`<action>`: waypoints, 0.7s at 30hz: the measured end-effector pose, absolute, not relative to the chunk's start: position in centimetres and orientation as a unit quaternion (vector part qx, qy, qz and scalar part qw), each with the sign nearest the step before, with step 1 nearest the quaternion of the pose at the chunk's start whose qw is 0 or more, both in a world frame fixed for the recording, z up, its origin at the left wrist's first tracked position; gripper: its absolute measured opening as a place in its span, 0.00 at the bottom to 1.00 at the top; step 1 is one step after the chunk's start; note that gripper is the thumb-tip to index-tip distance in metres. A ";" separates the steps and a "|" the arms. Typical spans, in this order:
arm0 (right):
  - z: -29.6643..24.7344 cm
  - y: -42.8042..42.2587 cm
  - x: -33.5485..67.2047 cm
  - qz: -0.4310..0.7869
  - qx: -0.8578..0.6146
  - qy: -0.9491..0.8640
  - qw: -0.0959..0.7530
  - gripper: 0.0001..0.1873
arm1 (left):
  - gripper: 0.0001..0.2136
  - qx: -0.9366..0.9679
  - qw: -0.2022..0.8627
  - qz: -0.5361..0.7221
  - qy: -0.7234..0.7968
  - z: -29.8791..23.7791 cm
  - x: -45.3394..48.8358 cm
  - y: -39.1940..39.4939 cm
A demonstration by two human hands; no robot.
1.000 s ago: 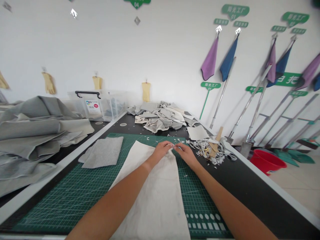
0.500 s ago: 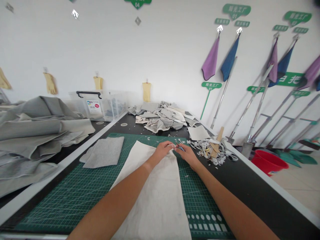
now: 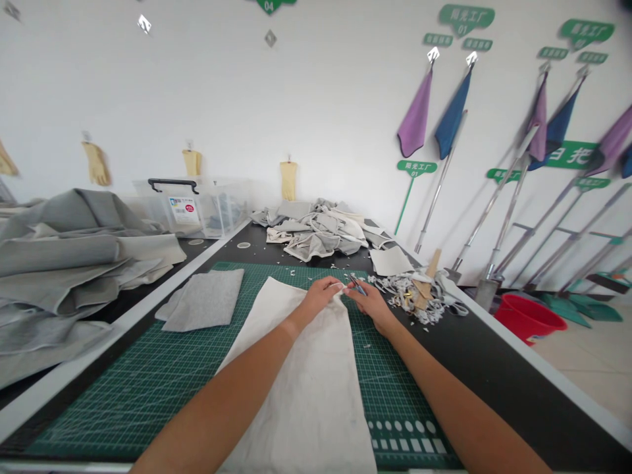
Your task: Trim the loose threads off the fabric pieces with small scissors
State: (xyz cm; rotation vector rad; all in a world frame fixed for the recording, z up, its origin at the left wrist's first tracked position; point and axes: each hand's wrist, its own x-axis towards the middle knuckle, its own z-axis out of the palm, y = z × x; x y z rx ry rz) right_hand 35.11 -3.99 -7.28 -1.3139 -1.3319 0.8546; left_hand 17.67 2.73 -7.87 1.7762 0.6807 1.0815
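Note:
A long cream cloth lies on the green cutting mat. My left hand pinches the cloth's far right corner, fingers closed on it. My right hand sits right beside it, closed on a small pair of snips whose tips point at that corner. Both forearms reach out over the cloth.
A grey fabric piece lies left on the mat. Cut scraps and a wooden tool lie to the right. A heap of fabric pieces is at the far end, folded grey cloth and a clear bin at left, a red basin on the floor.
The hands stay at the cloth's far corner. My right hand has shifted slightly, and the snips' tips now show above its fingers.

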 end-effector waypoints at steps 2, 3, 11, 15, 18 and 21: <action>-7.3 -4.0 35.1 0.365 -0.542 -0.557 0.513 0.23 | 0.12 0.717 0.466 0.440 0.273 -7.9 17.7 2.7; -7.3 -4.0 35.1 0.370 -0.541 -0.558 0.509 0.24 | 0.12 0.716 0.470 0.440 0.268 -7.9 17.7 2.7; -6.7 -4.3 34.8 0.396 -0.538 -0.555 0.496 0.23 | 0.13 0.715 0.478 0.446 0.247 -8.6 17.9 3.2; -6.8 -4.3 34.9 0.404 -0.533 -0.555 0.494 0.22 | 0.12 0.728 0.455 0.446 0.253 -8.9 18.0 3.5; -7.0 -4.2 35.0 0.399 -0.529 -0.559 0.498 0.22 | 0.12 0.735 0.440 0.444 0.264 -8.9 18.1 3.6; -7.2 -4.1 35.1 0.400 -0.528 -0.557 0.502 0.22 | 0.12 0.741 0.420 0.440 0.285 -8.9 18.1 3.6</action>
